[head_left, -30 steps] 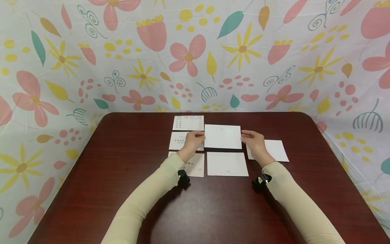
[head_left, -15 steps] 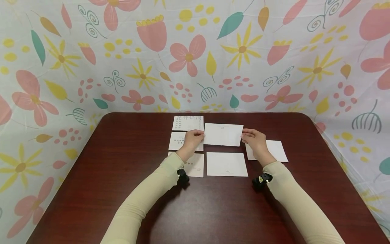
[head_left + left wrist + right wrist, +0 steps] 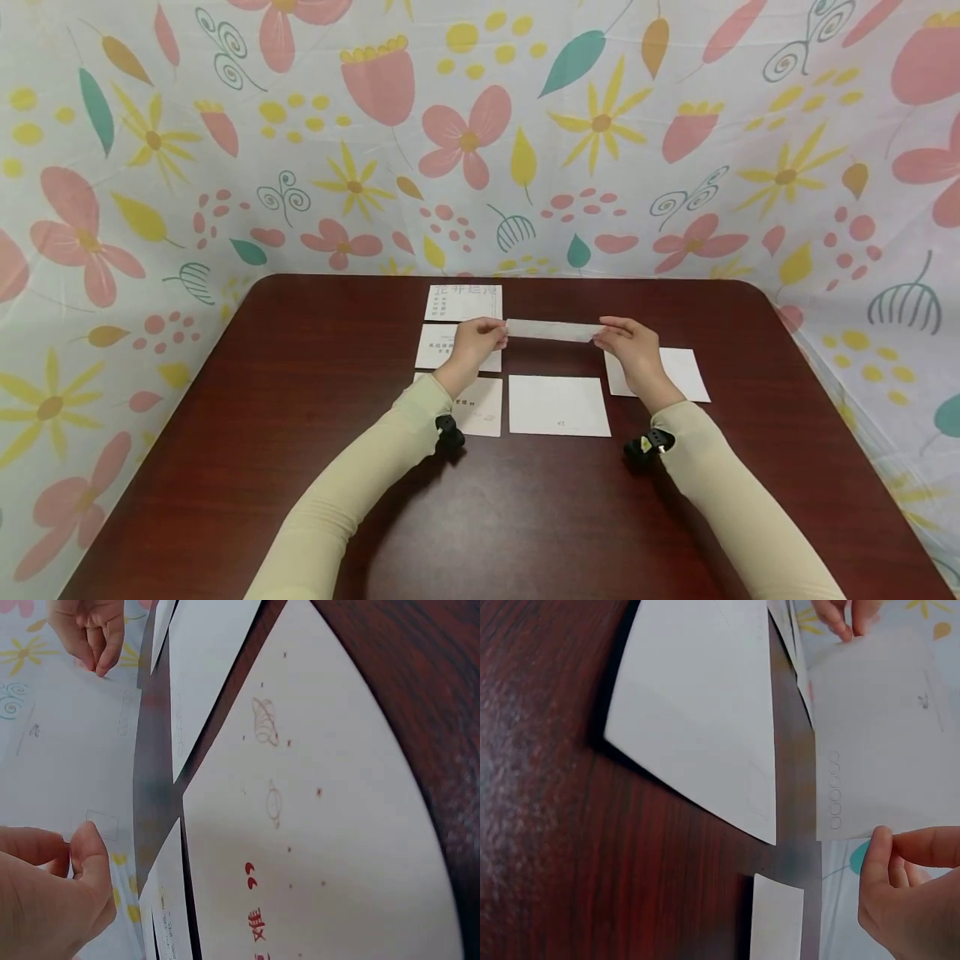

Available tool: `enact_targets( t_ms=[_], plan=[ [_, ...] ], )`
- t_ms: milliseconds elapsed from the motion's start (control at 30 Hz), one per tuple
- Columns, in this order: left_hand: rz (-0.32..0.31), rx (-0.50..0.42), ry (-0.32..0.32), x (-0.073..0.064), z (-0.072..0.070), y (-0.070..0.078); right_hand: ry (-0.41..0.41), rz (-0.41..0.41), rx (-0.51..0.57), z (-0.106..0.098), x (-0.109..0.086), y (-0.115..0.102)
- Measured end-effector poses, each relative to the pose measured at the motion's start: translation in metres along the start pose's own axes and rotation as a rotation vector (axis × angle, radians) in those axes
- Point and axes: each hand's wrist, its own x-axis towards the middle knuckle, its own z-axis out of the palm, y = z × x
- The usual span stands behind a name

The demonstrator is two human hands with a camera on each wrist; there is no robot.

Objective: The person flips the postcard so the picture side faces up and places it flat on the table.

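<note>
Between my two hands a white postcard (image 3: 553,331) is held up over the table, tilted so steeply that the head view shows it as a narrow strip. My left hand (image 3: 474,343) pinches its left end between thumb and fingers; the right hand (image 3: 632,354) pinches the opposite end. Small printed circles run along one edge of the postcard (image 3: 885,735) in the right wrist view. In front of it lies another white postcard (image 3: 559,406), blank but for a small mark. A further white card (image 3: 682,375) lies partly hidden behind my right hand.
Three printed cards form a column on the left: one at the back (image 3: 463,304), a middle card (image 3: 435,346) and a front card (image 3: 480,417), the latter two partly covered by my left hand and sleeve. The dark wooden table (image 3: 300,333) meets a flowered cloth (image 3: 465,208) behind.
The held postcard has turned from showing its broad white face to a thin strip in the head view. Both hands keep their pinch and have barely shifted.
</note>
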Motion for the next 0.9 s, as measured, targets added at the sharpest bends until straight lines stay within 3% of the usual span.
enact_targets(
  t_ms=[333, 633, 900],
  plan=[
    [-0.026, 0.092, -0.031, -0.002, -0.003, -0.003, -0.023, -0.01, -0.043, -0.001, 0.0, 0.006],
    [0.048, 0.235, -0.035, -0.001, 0.0, -0.001, -0.003, -0.023, -0.116, 0.0, 0.002, 0.009],
    [0.092, 0.392, -0.029, 0.005, 0.004, 0.0, 0.018, 0.014, -0.199, 0.005, 0.01, 0.012]
  ],
)
